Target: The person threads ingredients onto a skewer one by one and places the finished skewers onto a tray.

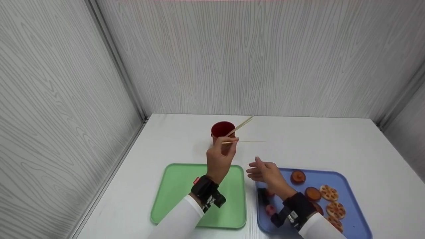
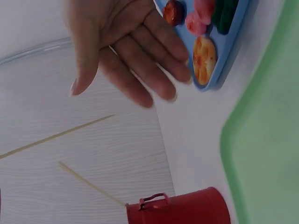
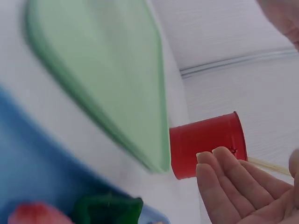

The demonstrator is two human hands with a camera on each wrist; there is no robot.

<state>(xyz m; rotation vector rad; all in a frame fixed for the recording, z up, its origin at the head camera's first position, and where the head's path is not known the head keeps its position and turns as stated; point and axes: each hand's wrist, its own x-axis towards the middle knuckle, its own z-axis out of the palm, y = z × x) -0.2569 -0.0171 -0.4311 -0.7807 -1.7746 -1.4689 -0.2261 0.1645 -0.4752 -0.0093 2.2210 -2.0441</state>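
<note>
My left hand pinches a thin wooden skewer between thumb and fingers, just in front of a red bucket. The skewer points right, across the gap toward my other hand. More skewers lean out of the bucket to the right. My right hand is held over the far left corner of a blue tray, its fingers extended and nothing in them. In the left wrist view, the right palm faces the camera and the held skewer stands apart from it.
On the blue tray lie round brown-orange slices, lotus root slices, pink pieces and dark green pieces. A green tray sits to its left, under the left forearm. Wood-grain walls border the white table.
</note>
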